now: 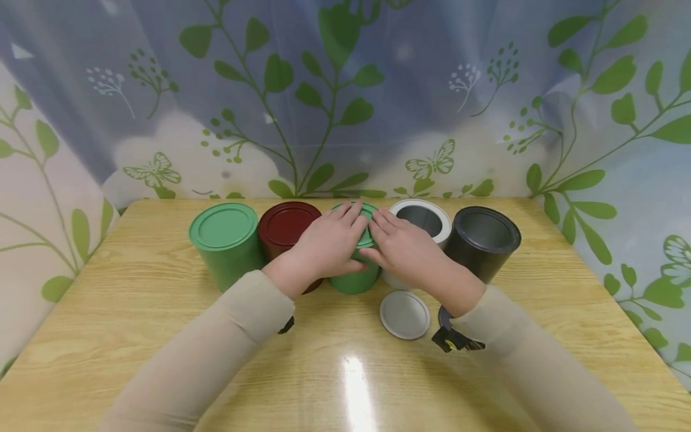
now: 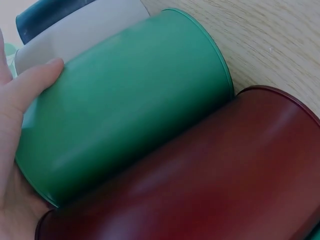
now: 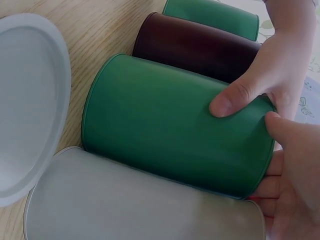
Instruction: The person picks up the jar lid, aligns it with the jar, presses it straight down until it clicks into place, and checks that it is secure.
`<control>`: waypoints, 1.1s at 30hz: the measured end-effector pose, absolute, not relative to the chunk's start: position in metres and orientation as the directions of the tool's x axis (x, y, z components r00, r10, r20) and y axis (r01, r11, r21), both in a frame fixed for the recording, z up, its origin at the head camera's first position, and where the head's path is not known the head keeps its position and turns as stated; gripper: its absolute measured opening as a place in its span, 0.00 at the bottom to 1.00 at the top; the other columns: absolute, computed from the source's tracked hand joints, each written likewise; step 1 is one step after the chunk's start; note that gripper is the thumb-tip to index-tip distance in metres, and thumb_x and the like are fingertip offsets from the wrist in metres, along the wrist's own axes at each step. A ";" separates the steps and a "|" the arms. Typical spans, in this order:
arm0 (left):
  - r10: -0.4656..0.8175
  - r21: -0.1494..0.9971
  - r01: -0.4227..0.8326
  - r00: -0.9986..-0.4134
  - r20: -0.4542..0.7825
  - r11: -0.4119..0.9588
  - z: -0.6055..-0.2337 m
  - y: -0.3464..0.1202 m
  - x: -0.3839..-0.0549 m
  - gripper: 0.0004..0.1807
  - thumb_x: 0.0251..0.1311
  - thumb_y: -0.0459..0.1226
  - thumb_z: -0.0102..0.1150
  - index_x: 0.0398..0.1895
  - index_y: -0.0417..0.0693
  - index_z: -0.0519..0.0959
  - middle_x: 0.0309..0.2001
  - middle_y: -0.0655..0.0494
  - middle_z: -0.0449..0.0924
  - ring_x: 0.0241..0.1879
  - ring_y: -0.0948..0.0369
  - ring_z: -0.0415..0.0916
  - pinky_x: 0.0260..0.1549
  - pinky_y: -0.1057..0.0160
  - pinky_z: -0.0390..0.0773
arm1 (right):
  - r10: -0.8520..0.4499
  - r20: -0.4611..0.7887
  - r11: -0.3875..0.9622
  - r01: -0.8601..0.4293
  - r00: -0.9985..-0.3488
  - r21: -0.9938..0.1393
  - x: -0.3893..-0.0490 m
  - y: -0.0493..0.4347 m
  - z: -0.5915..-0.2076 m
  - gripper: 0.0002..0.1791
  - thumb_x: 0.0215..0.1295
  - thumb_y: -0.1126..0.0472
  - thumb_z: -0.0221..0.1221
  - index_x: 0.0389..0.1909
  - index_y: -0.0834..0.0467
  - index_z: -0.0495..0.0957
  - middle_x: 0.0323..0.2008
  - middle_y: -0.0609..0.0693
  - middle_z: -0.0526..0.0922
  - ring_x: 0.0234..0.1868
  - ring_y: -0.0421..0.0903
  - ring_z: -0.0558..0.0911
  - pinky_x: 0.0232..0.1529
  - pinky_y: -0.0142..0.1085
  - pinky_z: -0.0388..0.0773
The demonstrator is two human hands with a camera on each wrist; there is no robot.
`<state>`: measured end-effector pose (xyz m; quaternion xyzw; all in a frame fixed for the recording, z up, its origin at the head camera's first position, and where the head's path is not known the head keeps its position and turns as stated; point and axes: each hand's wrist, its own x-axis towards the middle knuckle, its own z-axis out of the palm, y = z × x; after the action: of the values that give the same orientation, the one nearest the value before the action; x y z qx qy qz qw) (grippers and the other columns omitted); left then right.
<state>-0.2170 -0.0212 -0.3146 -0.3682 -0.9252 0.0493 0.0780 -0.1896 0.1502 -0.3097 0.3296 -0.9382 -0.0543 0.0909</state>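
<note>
In the head view both hands lie flat on the lid of the middle green can point(image 1: 353, 281), fingers stretched over its top. My left hand point(image 1: 330, 241) presses the lid's left part, and its thumb touches the can's side. On the right part my right hand point(image 1: 407, 249) presses, its fingertips close to the left hand's. Its thumb point(image 3: 282, 131) lies at the top rim in the right wrist view. The can stands upright between a dark red can point(image 1: 288, 223) and a white can point(image 1: 444, 223) whose top is uncovered.
Another green can point(image 1: 224, 227) with its lid on stands at the left end of the row, a black uncovered can point(image 1: 488, 231) at the right end. A white lid point(image 1: 405, 315) lies on the wooden table point(image 1: 302, 378). A dark lid point(image 1: 445, 318) is partly hidden by the right wrist.
</note>
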 end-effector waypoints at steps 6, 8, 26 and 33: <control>0.689 -0.159 0.672 -0.718 0.100 0.723 -0.315 -0.021 -0.217 0.43 0.50 0.62 0.59 0.60 0.41 0.66 0.68 0.39 0.54 0.66 0.46 0.55 0.62 0.53 0.59 | -0.641 0.158 0.767 -0.616 -0.752 0.179 -0.189 0.151 -0.311 0.34 0.68 0.45 0.49 0.62 0.70 0.65 0.61 0.66 0.67 0.65 0.57 0.64 0.61 0.45 0.63; 0.691 -0.157 0.674 -0.717 0.098 0.722 -0.316 -0.022 -0.217 0.43 0.51 0.62 0.58 0.62 0.41 0.65 0.69 0.39 0.53 0.67 0.46 0.54 0.63 0.53 0.58 | -0.639 0.156 0.768 -0.614 -0.753 0.180 -0.189 0.151 -0.310 0.34 0.69 0.45 0.49 0.62 0.70 0.65 0.61 0.66 0.66 0.65 0.57 0.64 0.61 0.45 0.63; 0.694 -0.178 0.676 -0.717 0.066 0.715 -0.316 -0.020 -0.218 0.49 0.52 0.63 0.56 0.70 0.43 0.57 0.70 0.45 0.52 0.68 0.48 0.52 0.64 0.54 0.55 | -0.635 0.163 0.770 -0.604 -0.755 0.204 -0.187 0.151 -0.310 0.34 0.68 0.45 0.49 0.62 0.69 0.65 0.61 0.65 0.67 0.64 0.57 0.65 0.60 0.45 0.66; 0.661 -0.186 0.638 -0.743 0.106 0.747 -0.319 -0.021 -0.215 0.50 0.50 0.65 0.56 0.70 0.44 0.57 0.70 0.44 0.52 0.68 0.49 0.51 0.64 0.54 0.56 | -0.622 0.151 0.781 -0.593 -0.769 0.198 -0.186 0.150 -0.308 0.34 0.69 0.45 0.49 0.63 0.69 0.65 0.62 0.64 0.66 0.65 0.57 0.63 0.61 0.44 0.64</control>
<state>-0.2148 -0.0212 -0.3195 -0.3489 -0.9310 0.0689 0.0827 -0.1856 0.1498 -0.3080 0.3237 -0.9378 -0.0693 0.1046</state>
